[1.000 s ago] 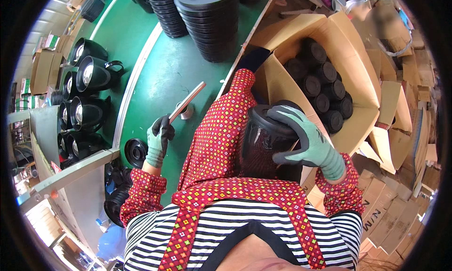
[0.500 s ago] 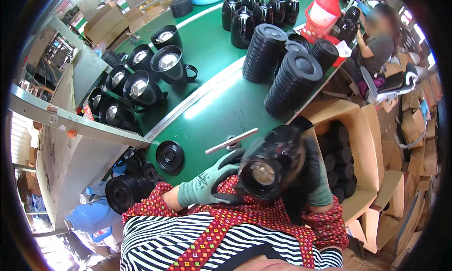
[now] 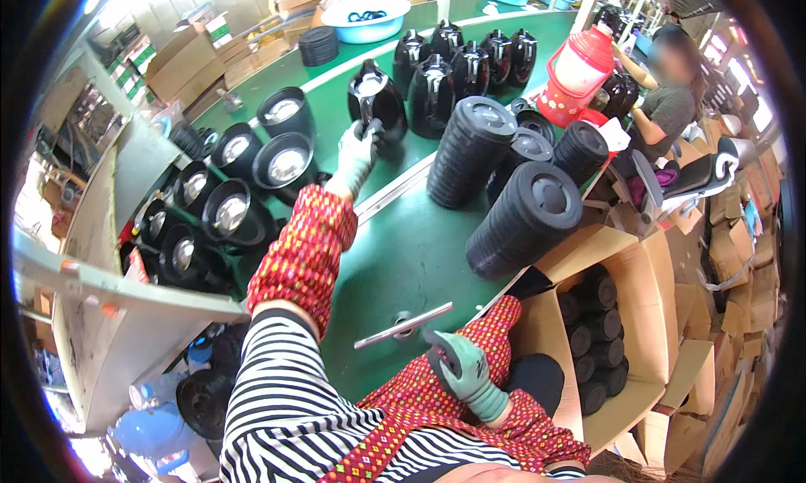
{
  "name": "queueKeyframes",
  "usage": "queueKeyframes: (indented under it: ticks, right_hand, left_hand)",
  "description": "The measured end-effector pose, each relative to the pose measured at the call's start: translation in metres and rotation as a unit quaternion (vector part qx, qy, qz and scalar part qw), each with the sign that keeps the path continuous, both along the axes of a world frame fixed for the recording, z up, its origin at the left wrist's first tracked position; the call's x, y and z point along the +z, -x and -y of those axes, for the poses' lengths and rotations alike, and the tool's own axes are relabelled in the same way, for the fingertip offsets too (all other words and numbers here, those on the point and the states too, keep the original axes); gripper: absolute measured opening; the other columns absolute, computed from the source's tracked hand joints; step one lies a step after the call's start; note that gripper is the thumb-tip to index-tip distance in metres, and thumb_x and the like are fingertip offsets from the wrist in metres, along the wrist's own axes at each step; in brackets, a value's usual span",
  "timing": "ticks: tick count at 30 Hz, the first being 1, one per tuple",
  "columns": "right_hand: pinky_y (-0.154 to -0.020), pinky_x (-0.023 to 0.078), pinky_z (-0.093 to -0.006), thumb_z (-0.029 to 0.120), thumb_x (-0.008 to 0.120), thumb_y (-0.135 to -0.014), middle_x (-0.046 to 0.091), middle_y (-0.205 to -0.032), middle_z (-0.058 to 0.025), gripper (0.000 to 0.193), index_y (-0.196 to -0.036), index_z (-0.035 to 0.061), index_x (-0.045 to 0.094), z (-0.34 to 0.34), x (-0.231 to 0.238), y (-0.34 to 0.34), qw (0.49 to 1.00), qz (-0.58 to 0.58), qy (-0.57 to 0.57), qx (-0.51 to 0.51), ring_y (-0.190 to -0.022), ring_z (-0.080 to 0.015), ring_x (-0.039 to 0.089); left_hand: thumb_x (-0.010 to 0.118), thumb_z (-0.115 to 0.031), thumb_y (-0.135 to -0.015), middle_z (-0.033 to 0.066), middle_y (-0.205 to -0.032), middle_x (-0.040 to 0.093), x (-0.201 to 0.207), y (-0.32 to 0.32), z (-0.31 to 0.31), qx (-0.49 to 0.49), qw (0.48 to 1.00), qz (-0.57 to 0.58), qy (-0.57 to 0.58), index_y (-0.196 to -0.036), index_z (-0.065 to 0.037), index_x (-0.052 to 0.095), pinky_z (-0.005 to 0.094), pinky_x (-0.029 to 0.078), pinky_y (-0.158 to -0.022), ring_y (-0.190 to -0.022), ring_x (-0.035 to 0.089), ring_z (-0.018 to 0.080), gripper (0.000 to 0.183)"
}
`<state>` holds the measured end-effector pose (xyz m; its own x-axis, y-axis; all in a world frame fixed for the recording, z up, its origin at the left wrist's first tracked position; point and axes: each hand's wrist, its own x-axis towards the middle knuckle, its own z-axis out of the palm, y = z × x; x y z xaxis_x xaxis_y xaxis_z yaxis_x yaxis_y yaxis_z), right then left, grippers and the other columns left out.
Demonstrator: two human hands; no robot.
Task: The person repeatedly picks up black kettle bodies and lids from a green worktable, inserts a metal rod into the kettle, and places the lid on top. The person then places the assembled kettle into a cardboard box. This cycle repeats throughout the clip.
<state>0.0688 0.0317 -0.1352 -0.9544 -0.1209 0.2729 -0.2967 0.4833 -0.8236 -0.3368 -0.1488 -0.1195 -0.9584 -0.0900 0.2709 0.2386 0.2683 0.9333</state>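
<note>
My left hand (image 3: 357,158), in a pale green glove with dark fingertips, reaches far over the green table. Its fingers close on the handle side of a glossy black jug (image 3: 375,101) that stands upright beside several similar jugs (image 3: 432,97). Low over my lap is my right hand (image 3: 470,374), gloved the same way. Its fingers are loosely bent and apart, with nothing visible in them. Just beyond it, a narrow metal bar (image 3: 403,325) is mounted at the table's near part. Left of my left arm stand several black jugs with silvery liners (image 3: 284,162).
Tall stacks of black round lids (image 3: 525,223) stand right of centre, near a red-and-white jug (image 3: 579,63). An open carton (image 3: 651,315) with black cylindrical pieces is at my right. A blue basin (image 3: 365,21) sits at the back. Another person (image 3: 672,88) sits far right.
The black jug held over my lap has moved to the far group with my left hand. My right hand has let go and stays low. The view has shifted.
</note>
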Motion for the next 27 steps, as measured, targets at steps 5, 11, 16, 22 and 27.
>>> queueKeyframes:
  ticks: [5,11,16,22,27]
  right_hand:
    - [-0.086,0.058,-0.0416,0.007,0.071,-0.090,0.076,-0.111,-0.0192,0.034,-0.123,-0.0024,0.070,-0.009,-0.012,0.009,0.999,0.019,0.046,-0.005,-0.099,-0.0363,0.074]
    - [-0.079,0.058,-0.0389,0.009,0.067,-0.096,0.077,-0.103,-0.0177,0.023,-0.115,-0.0032,0.073,-0.011,-0.014,0.015,0.998,0.032,0.052,-0.027,-0.091,-0.0325,0.075]
    - [-0.089,0.057,-0.0427,0.001,0.069,-0.086,0.075,-0.116,-0.0189,0.036,-0.122,-0.0020,0.070,-0.010,-0.017,0.009,0.998,0.052,0.043,-0.004,-0.102,-0.0369,0.073]
    - [-0.088,0.057,-0.0407,0.007,0.071,-0.090,0.075,-0.113,-0.0193,0.033,-0.121,-0.0009,0.071,-0.004,-0.016,0.009,0.998,0.049,0.037,-0.010,-0.101,-0.0353,0.073]
    - [-0.089,0.058,-0.0346,0.016,0.074,-0.095,0.068,-0.127,-0.0213,0.053,-0.141,-0.0051,0.057,-0.002,-0.026,0.026,0.971,0.139,0.187,-0.044,-0.105,-0.0273,0.071]
  left_hand:
    - [0.072,-0.036,-0.099,0.0059,-0.079,0.072,-0.034,0.117,-0.018,0.090,0.995,0.047,0.021,-0.101,-0.004,0.075,0.0354,0.051,-0.063,-0.066,0.066,0.0163,0.033]
    - [0.077,-0.054,-0.087,0.0284,-0.143,0.056,-0.037,0.110,-0.031,0.105,0.978,0.049,0.172,-0.147,-0.005,0.051,0.0465,0.048,-0.110,-0.130,0.059,0.0422,0.082]
    - [0.079,-0.046,-0.087,0.0288,-0.161,0.036,0.023,-0.051,0.035,0.054,0.922,-0.088,0.373,-0.161,-0.007,0.030,0.0443,0.044,-0.116,-0.145,0.046,0.0437,0.098]
    - [0.085,-0.031,-0.083,0.0233,-0.156,0.046,0.031,-0.116,0.128,0.142,0.862,0.056,0.483,-0.141,-0.007,0.052,0.0469,0.058,-0.092,-0.109,0.071,0.0425,0.071]
    - [0.082,-0.023,-0.080,0.0193,-0.141,0.061,0.004,-0.116,0.157,0.102,0.895,-0.076,0.428,-0.120,-0.004,0.063,0.0450,0.057,-0.092,-0.114,0.067,0.0391,0.048]
